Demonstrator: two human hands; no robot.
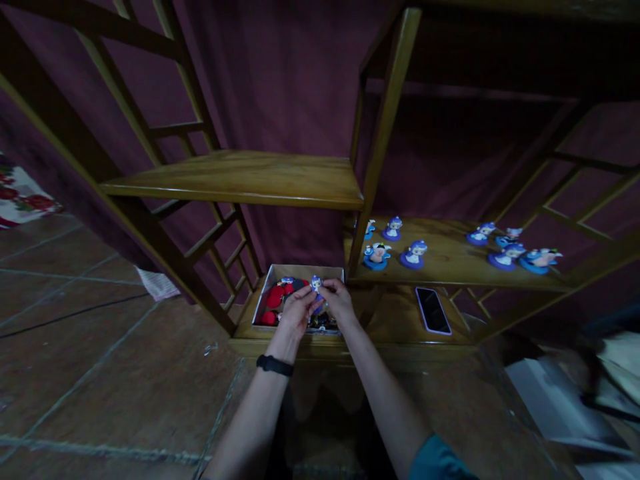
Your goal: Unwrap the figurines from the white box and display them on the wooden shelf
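Observation:
Between my two hands is a small purple-and-white figurine [317, 284], held upright over an open cardboard box [330, 273]. My left hand [297, 308] grips it from the left, low down near its base. From the other side, the fingers of my right hand [339, 300] close on it near the top. Red pieces [275, 297] and several other small items lie in the box beneath, partly covered by my hands. A black band [275, 365] circles my left wrist.
Similar purple figurines [414, 255] and blue-based figurines [377, 257] stand in two groups on the right shelf [450, 267]. A phone [433, 311] lies on the bottom board. Above the box runs a wooden shelf [235, 177]; an upright post [385, 127] divides the unit.

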